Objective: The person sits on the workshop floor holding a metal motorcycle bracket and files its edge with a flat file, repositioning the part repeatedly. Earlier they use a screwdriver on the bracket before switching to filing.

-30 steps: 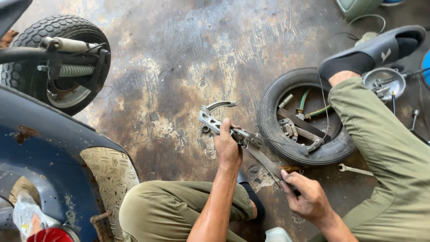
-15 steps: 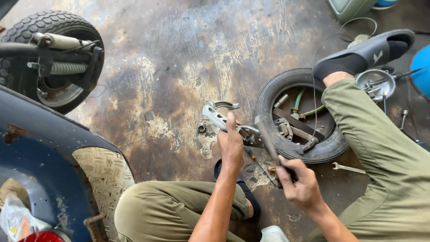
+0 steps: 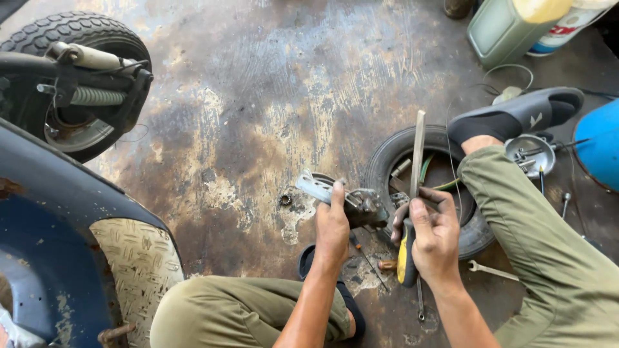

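Left hand (image 3: 332,229) clamped round metal bracket part (image 3: 351,201), held above floor (image 3: 258,96); right hand (image 3: 433,237) fisted on file (image 3: 412,193), blade upright. Filing looked unfinished; spanner (image 3: 491,270) lay idle beside small tyre (image 3: 393,158).

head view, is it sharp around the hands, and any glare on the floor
Head view: sharp around the left hand and right hand; the upright grey flat metal file reads crisply; pale sheen on the stained concrete floor; edges slightly bowed.

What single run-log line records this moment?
left hand: grips grey metal bracket part | right hand: holds yellow-handled flat metal file upright | behind: black rubber tyre on stained floor
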